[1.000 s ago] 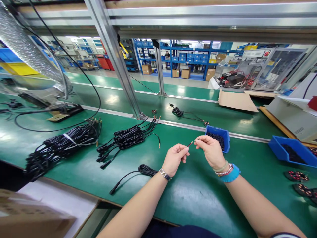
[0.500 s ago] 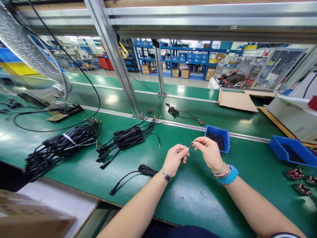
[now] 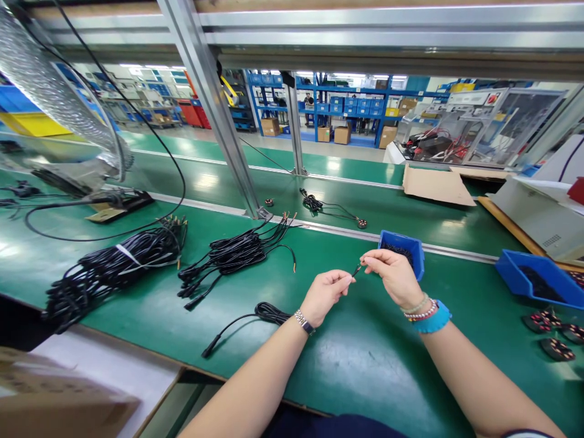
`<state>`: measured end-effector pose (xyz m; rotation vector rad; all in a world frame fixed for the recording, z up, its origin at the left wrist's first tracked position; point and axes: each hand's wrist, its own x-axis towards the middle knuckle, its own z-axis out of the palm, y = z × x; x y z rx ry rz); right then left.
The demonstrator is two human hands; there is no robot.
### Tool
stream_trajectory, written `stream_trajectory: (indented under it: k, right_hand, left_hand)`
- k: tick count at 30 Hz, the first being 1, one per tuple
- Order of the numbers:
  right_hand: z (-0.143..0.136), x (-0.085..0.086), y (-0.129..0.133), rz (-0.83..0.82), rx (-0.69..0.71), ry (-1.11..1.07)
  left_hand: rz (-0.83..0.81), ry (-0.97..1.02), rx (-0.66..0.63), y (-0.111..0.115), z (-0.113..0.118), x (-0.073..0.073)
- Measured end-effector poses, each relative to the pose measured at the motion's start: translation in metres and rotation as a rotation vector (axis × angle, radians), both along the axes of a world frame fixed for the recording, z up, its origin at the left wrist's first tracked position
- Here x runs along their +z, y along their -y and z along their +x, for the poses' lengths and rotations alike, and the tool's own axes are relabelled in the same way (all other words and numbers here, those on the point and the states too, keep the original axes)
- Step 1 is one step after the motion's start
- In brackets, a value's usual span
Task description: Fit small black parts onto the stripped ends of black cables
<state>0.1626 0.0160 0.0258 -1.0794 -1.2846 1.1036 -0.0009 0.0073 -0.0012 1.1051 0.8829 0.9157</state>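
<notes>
My left hand [image 3: 325, 297] pinches a thin black cable near its end [image 3: 356, 271], above the green bench. My right hand [image 3: 396, 277] is closed too, thumb and forefinger pinched at the tip of that cable end; the fine wires there are too small to make out clearly. Beside my left wrist lies a coiled black cable [image 3: 272, 313] with a plug on its free end. A blue bin [image 3: 417, 255] of small black pieces stands just behind my right hand, which partly hides it.
A loose bundle of black cables [image 3: 237, 252] and a tied bundle [image 3: 118, 267] lie to the left. Another blue bin [image 3: 515, 280] and several round motor-like parts [image 3: 556, 348] are at the right. A metal post [image 3: 219, 115] rises behind the bundles. A cable coil [image 3: 312, 202] lies on the far strip.
My right hand has moved slightly right, and the cable end between my hands shows more steeply tilted. The coil and round parts on the far strip have shifted left.
</notes>
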Motion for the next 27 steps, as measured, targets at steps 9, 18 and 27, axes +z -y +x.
stream_trajectory:
  k: [9,18,27]
  right_hand:
    - [-0.002,0.001,0.001,0.007,0.046,0.023]
    - [0.0,0.002,0.001,-0.071,0.125,0.048]
    - [-0.011,0.016,0.001,-0.173,0.315,0.047]
  left_hand:
    - [-0.011,-0.011,-0.029,0.0,0.0,0.0]
    - [-0.014,0.018,-0.042,-0.001,0.0,0.0]
    - [-0.03,0.169,-0.094,0.009,-0.019,0.016]
